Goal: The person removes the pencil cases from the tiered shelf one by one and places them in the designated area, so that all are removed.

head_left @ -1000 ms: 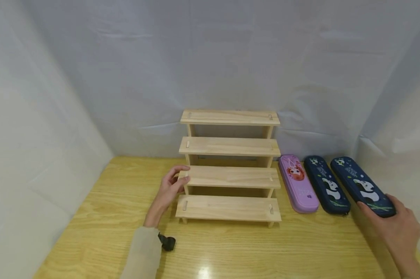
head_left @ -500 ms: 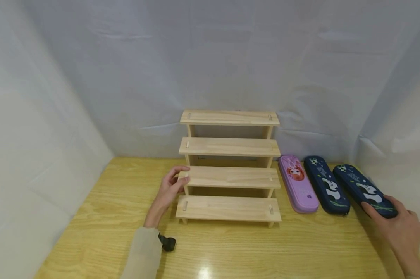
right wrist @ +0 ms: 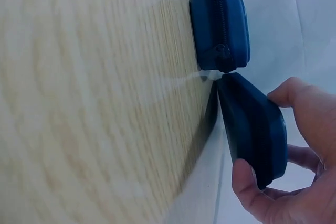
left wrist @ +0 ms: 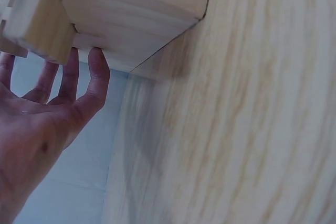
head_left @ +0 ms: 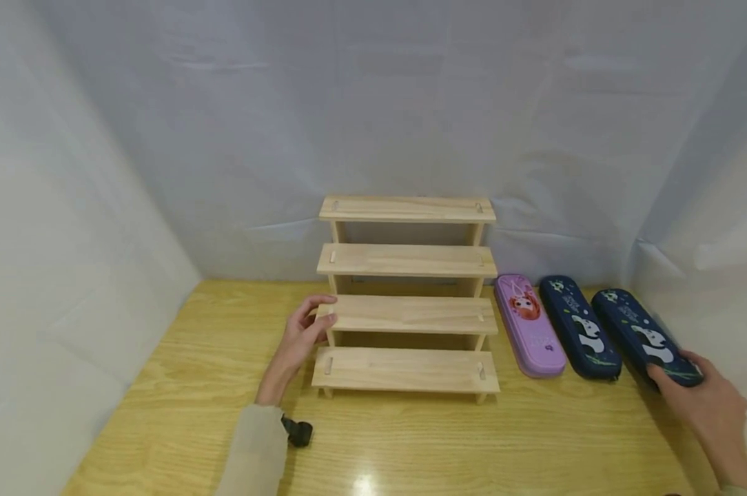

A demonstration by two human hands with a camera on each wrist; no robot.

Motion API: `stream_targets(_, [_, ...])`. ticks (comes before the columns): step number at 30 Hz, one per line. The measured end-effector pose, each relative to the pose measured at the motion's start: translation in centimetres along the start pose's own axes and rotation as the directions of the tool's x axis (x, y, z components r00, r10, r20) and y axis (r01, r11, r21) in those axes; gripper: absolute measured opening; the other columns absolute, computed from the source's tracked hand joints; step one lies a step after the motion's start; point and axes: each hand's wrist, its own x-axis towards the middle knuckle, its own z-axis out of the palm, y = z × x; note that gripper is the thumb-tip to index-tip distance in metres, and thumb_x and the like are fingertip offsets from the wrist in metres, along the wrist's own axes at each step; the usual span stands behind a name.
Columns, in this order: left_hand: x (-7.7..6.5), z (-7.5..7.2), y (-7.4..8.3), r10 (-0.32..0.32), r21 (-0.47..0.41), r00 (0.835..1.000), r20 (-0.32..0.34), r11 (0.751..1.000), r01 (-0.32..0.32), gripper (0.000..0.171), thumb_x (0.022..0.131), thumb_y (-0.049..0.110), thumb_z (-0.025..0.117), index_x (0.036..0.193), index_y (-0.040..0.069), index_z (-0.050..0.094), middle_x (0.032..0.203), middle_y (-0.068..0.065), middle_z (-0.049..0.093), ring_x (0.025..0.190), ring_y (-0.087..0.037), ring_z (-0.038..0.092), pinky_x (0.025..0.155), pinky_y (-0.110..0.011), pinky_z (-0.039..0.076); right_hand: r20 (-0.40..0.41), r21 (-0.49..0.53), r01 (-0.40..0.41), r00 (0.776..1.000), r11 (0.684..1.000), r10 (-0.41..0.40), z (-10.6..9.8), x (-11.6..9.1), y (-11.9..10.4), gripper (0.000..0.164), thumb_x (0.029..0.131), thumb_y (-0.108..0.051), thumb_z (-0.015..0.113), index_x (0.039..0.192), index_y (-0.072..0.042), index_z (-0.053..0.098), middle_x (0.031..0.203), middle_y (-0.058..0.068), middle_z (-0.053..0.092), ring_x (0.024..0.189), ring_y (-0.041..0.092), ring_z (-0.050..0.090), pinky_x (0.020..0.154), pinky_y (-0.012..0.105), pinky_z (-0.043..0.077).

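A stepped wooden display shelf [head_left: 407, 315] stands mid-table. At the left end of one of its lower boards my left hand [head_left: 299, 337] holds on, thumb and fingers at the edge; the left wrist view shows bent fingers [left wrist: 97, 69] against the wood. My right hand [head_left: 705, 399] grips the near end of a navy pencil case [head_left: 643, 331] with a panda picture. In the right wrist view this case [right wrist: 254, 129] is tilted, one long edge down by the table. Beside it lie a matching navy pencil case [head_left: 581, 327] and a purple pencil case [head_left: 530, 327] with a cartoon girl.
The wood-grain table [head_left: 386, 441] has pale sheeting [head_left: 411, 103] behind it and on both sides. The right sheet [head_left: 721, 262] is close to the held case. A black device [head_left: 298, 432] sits at the left wrist.
The far end of the held pencil case has come down and shifted slightly right; the case lies closer beside the other navy one. My left hand and the shelf have stayed put.
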Motion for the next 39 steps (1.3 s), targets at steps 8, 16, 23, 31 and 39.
stream_targets(8, [0.0, 0.1, -0.1, 0.004, -0.01, 1.0, -0.001, 1.0, -0.004, 0.035, 0.103, 0.021, 0.062, 0.135, 0.008, 0.056, 0.129, 0.006, 0.055, 0.088, -0.009, 0.055, 0.073, -0.03, 0.05, 0.076, -0.054, -0.033, 0.996, 0.998, 0.037, 0.7, 1.2, 0.1, 0.083, 0.098, -0.047, 0.056, 0.155, 0.007, 0.028, 0.148, 0.045, 0.034, 0.135, 0.06, 0.035, 0.115, 0.067, 0.026])
stream_targets(16, [-0.1, 0.2, 0.0, 0.0, -0.009, 1.0, 0.013, 1.0, 0.0, 0.036, 0.104, 0.022, 0.061, 0.136, 0.007, 0.055, 0.128, 0.003, 0.055, 0.09, -0.011, 0.056, 0.076, -0.032, 0.052, 0.072, -0.081, -0.028, 0.997, 0.996, 0.034, 0.8, 1.6, 0.2, 0.078, 0.098, -0.042, 0.057, 0.152, 0.009, 0.033, 0.147, 0.045, 0.036, 0.134, 0.061, 0.037, 0.114, 0.067, 0.028])
stream_targets(23, [0.0, 0.2, 0.0, 0.002, 0.001, 1.0, 0.015, 1.0, -0.002, 0.035, 0.104, 0.022, 0.061, 0.136, 0.009, 0.057, 0.129, 0.0, 0.056, 0.09, -0.01, 0.057, 0.076, -0.03, 0.053, 0.105, -0.1, -0.02, 0.994, 0.995, 0.031, 0.5, 1.7, 0.5, 0.083, 0.099, -0.047, 0.055, 0.155, 0.007, 0.028, 0.148, 0.045, 0.033, 0.133, 0.062, 0.036, 0.11, 0.068, 0.034])
stream_targets(31, [-1.2, 0.0, 0.8, 0.004, 0.192, 0.999, 0.035, 0.981, -0.011, 0.042, 0.106, 0.038, 0.057, 0.146, 0.028, 0.053, 0.153, -0.003, 0.046, 0.108, -0.029, 0.059, 0.085, -0.04, 0.056, 0.103, -0.144, 0.073, 0.993, 0.987, -0.058, -0.3, 0.9, 0.3, 0.086, 0.099, -0.05, 0.055, 0.153, 0.01, 0.028, 0.14, 0.049, 0.037, 0.124, 0.064, 0.042, 0.097, 0.07, 0.042])
stream_targets(39, [-4.3, -1.4, 2.0, 0.024, 0.585, 1.0, 0.006, 0.81, -0.023, 0.063, 0.1, 0.055, 0.059, 0.156, 0.038, 0.038, 0.165, -0.005, 0.036, 0.145, -0.04, 0.042, 0.109, -0.068, 0.04, 0.017, -0.148, 0.333, 0.942, 0.931, -0.334, 0.1, -0.9, -0.7, 0.087, 0.098, -0.055, 0.059, 0.152, 0.008, 0.034, 0.141, 0.05, 0.035, 0.118, 0.071, 0.039, 0.092, 0.08, 0.037])
